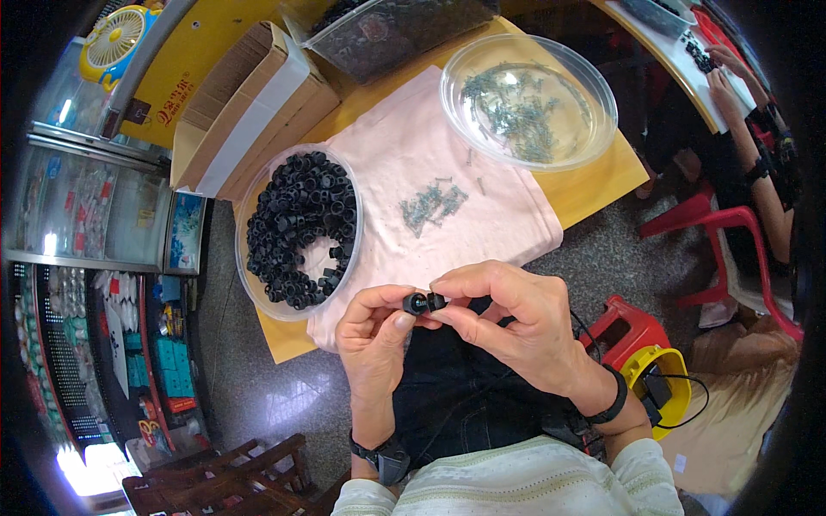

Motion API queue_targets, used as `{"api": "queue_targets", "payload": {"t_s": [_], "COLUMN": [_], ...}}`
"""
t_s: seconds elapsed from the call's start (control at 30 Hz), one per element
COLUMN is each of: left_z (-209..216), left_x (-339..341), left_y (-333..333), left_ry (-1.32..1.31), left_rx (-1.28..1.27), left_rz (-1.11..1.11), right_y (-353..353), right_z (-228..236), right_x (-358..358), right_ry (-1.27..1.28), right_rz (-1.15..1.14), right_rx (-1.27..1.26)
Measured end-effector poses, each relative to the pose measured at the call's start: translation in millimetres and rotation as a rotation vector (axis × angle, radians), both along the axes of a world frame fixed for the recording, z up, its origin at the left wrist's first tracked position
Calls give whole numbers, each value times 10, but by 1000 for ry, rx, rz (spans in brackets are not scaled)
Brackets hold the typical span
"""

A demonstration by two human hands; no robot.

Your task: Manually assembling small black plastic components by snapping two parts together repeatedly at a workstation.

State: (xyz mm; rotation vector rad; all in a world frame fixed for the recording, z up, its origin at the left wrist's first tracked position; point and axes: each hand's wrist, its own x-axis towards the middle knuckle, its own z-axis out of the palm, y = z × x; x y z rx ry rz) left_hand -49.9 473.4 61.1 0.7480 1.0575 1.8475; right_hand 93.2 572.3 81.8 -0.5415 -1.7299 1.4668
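Between my two hands, above my lap, are small black plastic fittings. My left hand [374, 340] pinches a round, hollow black fitting [415, 304] with thumb and fingertips. Against it, my right hand [525, 322] pinches a smaller black piece [437, 302]; the two pieces touch, and I cannot tell whether they are joined. A clear round tub [360, 211] full of similar black fittings [297, 202] stands to the left. On the pink cloth [391, 142] ahead lies a small pile of screws [430, 206]. More screws [516, 107] lie in a clear round tray [616, 112] farther right.
A cardboard box [258, 112] and a clear bin [387, 39] stand at the back of the yellow table [615, 168]. Right of my lap are a red stool [619, 331] and a yellow container [680, 404] with cables. A co-worker's hands [727, 82] work far right, by a red chair [723, 249].
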Motion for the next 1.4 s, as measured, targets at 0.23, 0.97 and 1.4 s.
{"api": "queue_targets", "payload": {"t_s": [0.23, 0.97, 1.4], "left_z": [8, -17, 14], "left_x": [28, 37, 110], "left_y": [12, 3, 108], "left_ry": [107, 176, 23], "left_rx": [-27, -102, -106], "left_rz": [15, -34, -39], "right_y": [8, -15, -2], "right_z": [-51, -137, -150], "right_x": [-25, 18, -15], "right_ry": [-3, -36, -20], "right_rz": [-38, -97, -95], "right_rx": [46, 365, 139]}}
